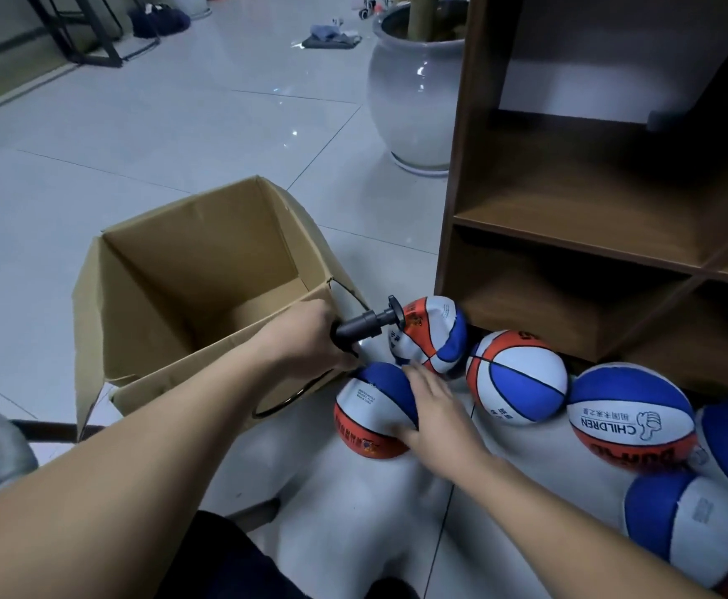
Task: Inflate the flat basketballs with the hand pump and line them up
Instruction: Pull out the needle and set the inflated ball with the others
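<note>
Currently, the left hand [306, 335] is gripping the black hand pump [364, 326], while the right hand [438, 408] is resting, fingers extended, on a basketball [371, 415] lying on the floor. That ball is showing blue, white and orange panels and is appearing rounded.

One head-worn wide-angle view looks forward and steeply down, close over both forearms to the floor [180, 123]; edges bend, so the far room is perhaps distorted.
</note>
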The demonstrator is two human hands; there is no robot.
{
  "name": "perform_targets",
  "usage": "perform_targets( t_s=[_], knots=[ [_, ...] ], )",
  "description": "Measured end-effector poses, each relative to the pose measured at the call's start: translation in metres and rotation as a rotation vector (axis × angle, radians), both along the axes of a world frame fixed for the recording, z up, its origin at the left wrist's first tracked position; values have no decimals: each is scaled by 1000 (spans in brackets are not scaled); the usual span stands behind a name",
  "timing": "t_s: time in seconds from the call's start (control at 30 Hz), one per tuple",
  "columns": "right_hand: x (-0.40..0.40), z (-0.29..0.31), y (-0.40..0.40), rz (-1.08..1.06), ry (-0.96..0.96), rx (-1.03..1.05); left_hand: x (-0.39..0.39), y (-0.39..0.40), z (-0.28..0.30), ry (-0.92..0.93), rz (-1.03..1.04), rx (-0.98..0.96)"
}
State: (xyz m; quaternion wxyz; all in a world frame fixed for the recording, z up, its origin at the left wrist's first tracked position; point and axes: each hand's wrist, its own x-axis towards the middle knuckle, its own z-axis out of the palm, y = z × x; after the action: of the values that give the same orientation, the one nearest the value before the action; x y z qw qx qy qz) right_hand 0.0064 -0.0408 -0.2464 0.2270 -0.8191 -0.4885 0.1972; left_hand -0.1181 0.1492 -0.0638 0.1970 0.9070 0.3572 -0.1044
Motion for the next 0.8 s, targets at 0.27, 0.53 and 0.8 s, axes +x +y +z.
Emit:
perform_targets(
  t_s=[0.27,0.53,0.8],
  knots=[
    [121,28,77,-381,59,-125,8,-1,-4,-5,-30,-12],
    [148,0,103,-257,-94,-433,13,2,-11,-8,-12,-73],
    [138,11,90,-290,-41,-115,14,-1,-6,-39,-46,-78]
  ],
)
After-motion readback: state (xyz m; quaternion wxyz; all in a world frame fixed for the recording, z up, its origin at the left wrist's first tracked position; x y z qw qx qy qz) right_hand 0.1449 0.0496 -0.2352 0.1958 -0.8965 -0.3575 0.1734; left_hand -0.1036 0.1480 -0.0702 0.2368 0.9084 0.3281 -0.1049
